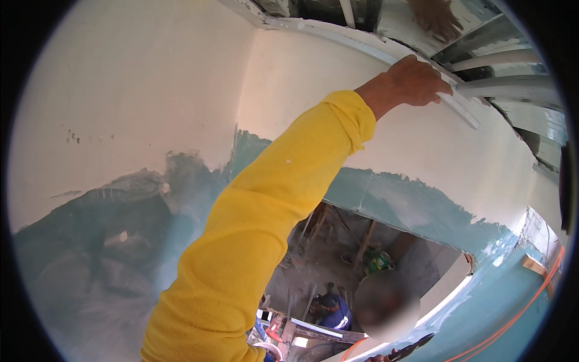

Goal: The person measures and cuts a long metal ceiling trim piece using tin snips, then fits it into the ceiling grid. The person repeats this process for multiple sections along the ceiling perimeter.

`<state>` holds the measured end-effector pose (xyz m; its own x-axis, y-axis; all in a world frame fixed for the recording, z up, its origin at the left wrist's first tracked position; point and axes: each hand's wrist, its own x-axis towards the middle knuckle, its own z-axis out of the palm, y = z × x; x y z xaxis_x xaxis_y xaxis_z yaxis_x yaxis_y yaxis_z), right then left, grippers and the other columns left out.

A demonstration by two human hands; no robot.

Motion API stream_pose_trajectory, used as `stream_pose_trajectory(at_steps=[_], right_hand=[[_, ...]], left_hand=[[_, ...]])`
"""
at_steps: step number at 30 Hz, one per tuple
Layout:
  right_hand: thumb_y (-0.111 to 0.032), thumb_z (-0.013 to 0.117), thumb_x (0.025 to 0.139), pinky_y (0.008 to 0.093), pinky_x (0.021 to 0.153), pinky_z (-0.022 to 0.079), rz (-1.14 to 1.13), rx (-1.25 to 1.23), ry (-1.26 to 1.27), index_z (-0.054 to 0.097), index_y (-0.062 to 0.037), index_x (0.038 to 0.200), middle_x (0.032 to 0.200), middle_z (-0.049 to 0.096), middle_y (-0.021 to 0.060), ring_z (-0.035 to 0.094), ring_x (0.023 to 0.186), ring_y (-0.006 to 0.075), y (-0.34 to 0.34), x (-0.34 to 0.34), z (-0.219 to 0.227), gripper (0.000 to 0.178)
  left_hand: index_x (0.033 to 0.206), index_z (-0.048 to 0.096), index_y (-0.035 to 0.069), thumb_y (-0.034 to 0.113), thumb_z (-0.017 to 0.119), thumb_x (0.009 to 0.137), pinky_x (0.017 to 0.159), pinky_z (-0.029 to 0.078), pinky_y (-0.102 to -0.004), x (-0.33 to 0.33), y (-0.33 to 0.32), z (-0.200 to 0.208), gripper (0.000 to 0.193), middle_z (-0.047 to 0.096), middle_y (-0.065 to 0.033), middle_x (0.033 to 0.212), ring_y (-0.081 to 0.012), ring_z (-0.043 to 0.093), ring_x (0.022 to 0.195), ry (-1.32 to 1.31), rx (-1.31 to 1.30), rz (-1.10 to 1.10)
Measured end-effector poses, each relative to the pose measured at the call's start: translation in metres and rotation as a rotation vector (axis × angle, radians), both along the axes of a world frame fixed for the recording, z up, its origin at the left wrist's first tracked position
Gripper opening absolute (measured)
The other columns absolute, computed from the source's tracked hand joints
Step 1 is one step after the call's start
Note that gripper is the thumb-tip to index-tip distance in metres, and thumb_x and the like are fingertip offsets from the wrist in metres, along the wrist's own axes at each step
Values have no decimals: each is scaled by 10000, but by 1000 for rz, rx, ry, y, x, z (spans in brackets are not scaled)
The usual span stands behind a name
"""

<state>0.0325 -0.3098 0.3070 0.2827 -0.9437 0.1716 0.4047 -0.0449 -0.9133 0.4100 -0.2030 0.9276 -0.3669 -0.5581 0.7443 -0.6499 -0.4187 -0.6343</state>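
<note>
My left arm, in a yellow sleeve, reaches up from the lower left across the picture. High on the wall, my left hand is closed around a long, narrow, pale strip. The strip follows the top of the cream-coated wall just below the ceiling, and one end sticks out past my fingers. Another hand shows at the top edge against the shiny ceiling panels; whether it is a reflection or someone else's hand I cannot tell. My right hand is not recognisable in view.
Grey ceiling channels run overhead. Below the cream coat the wall is green, with an opening. Down through it are a person in blue, another person's blurred head, a red tool and a green bag. Orange cables hang right.
</note>
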Motion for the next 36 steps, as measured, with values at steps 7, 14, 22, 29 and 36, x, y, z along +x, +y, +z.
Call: stream_pose_trajectory(at_steps=[7, 14, 22, 29, 36], right_hand=[[-92, 653, 1008, 294, 536, 484, 11, 5, -33, 619, -2, 1035, 743, 652, 90, 599, 592, 170, -6, 28, -5, 99], [-96, 645, 1016, 292, 519, 473, -58, 16, -44, 619, -4, 1002, 738, 646, 85, 581, 581, 157, 5, 34, -7, 97], [-98, 655, 1013, 296, 510, 461, -185, 43, -54, 609, -7, 962, 731, 639, 90, 569, 575, 158, 20, 21, 2, 114], [-100, 658, 1025, 305, 494, 500, -220, 109, -83, 554, -2, 1160, 794, 639, 99, 592, 599, 161, -3, 1, -32, 197], [-119, 692, 1016, 303, 504, 500, -178, 69, -58, 559, -36, 1041, 763, 624, 80, 573, 569, 151, -12, 8, -32, 159]], left_hand=[[1345, 718, 285, 363, 714, 997, 945, 563, -460, 10, 4, 18, 356, 735, -50, 1153, -257, 693, 1174, 49, 32, -11], [1349, 708, 285, 405, 688, 1013, 975, 563, -457, 21, 4, 32, 357, 681, 16, 1227, -236, 653, 1237, -37, -41, -23], [1335, 712, 264, 397, 699, 1008, 953, 572, -459, 36, -3, 38, 353, 705, 10, 1269, -242, 658, 1223, -109, -98, -56], [1295, 735, 147, 237, 740, 982, 993, 532, -451, 18, -11, 31, 326, 696, -61, 1138, -273, 649, 1160, -138, -143, 48], [1326, 721, 204, 142, 723, 961, 1002, 495, -434, 26, -24, 24, 370, 716, -14, 1117, -240, 672, 1096, -283, -192, -63]])
